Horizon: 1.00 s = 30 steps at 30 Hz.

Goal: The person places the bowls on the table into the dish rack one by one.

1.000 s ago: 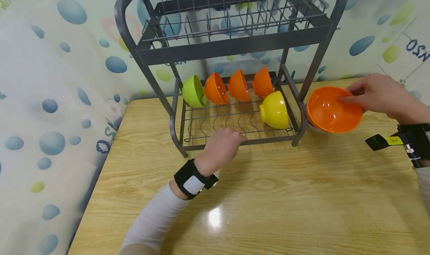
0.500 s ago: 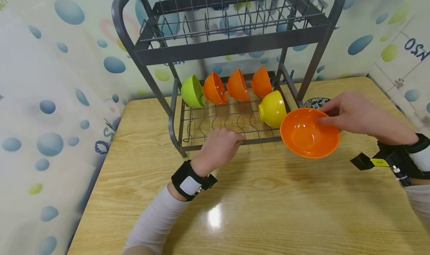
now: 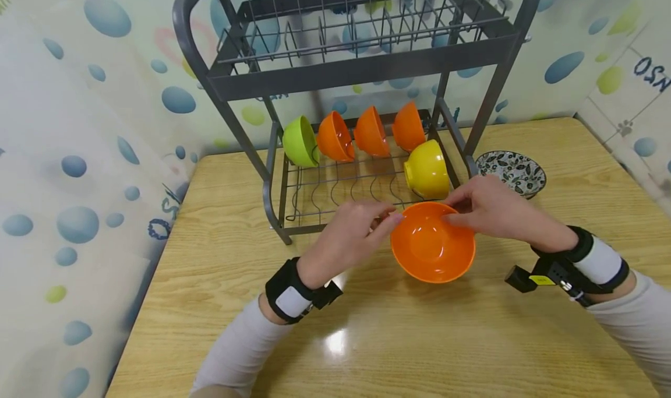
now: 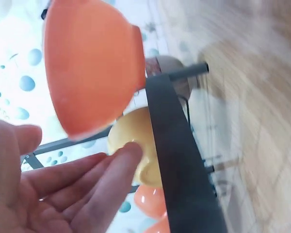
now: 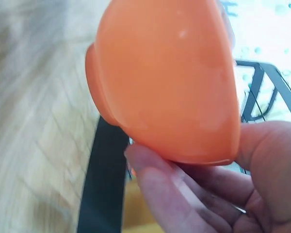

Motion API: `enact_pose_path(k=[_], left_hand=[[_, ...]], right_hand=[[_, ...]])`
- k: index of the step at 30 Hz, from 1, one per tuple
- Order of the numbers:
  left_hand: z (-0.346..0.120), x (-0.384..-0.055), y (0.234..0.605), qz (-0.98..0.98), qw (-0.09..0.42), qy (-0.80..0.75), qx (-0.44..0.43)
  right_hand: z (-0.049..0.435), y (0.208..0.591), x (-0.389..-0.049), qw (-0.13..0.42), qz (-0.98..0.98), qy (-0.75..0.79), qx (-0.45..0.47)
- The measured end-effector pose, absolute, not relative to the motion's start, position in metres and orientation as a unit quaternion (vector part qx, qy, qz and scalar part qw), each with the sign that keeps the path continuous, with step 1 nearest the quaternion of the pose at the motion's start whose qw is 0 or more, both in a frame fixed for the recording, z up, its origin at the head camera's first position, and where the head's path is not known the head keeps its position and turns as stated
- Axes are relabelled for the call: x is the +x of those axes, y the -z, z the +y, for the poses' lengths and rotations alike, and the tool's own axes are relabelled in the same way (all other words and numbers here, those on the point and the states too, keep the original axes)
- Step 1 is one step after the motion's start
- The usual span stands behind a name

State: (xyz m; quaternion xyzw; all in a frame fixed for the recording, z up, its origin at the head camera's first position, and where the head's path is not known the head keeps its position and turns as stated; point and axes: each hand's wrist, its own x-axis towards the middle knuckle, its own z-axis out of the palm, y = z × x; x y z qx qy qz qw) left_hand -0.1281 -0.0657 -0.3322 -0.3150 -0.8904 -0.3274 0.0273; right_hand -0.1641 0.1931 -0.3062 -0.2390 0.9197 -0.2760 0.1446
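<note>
An orange bowl (image 3: 432, 252) is held over the table's wood top, just in front of the dish rack (image 3: 362, 74). My right hand (image 3: 495, 208) pinches its rim between thumb and fingers, as the right wrist view also shows. The left hand (image 3: 356, 235) is at the bowl's left side with fingers extended. In the left wrist view a gap separates those fingers from the bowl. On the rack's lower tier a yellow bowl (image 3: 427, 171) lies on its side at the front right. Behind it a green bowl (image 3: 300, 143) and three orange bowls (image 3: 371, 133) stand tilted in a row.
A black-and-white patterned bowl (image 3: 511, 173) sits on the table (image 3: 472, 340) right of the rack. The rack's upper tier (image 3: 362, 31) has wire dividers. A patterned wall covering (image 3: 105, 211) borders the table at the back and left.
My right hand has brought the orange bowl leftward and nearer, from beside the rack to its front, uncovering the patterned bowl. The left hand has left the rack's front bar, its fingers extending.
</note>
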Motion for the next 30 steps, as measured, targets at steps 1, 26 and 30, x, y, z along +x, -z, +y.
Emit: enact_pose_path(k=[1, 26, 30], left_hand=[[-0.065, -0.127, 0.332, -0.891, 0.002, 0.333, -0.309], [-0.066, -0.131, 0.335, -0.902, -0.129, 0.317, -0.265], [-0.069, -0.134, 0.327, -0.899, -0.127, 0.322, -0.268]], right_hand=[[0.190, 0.307, -0.163, 0.142, 0.919, 0.276, -0.242], [0.173, 0.318, -0.146, 0.132, 0.896, 0.313, -0.286], [0.181, 0.314, -0.146, 0.141, 0.889, 0.343, -0.270]])
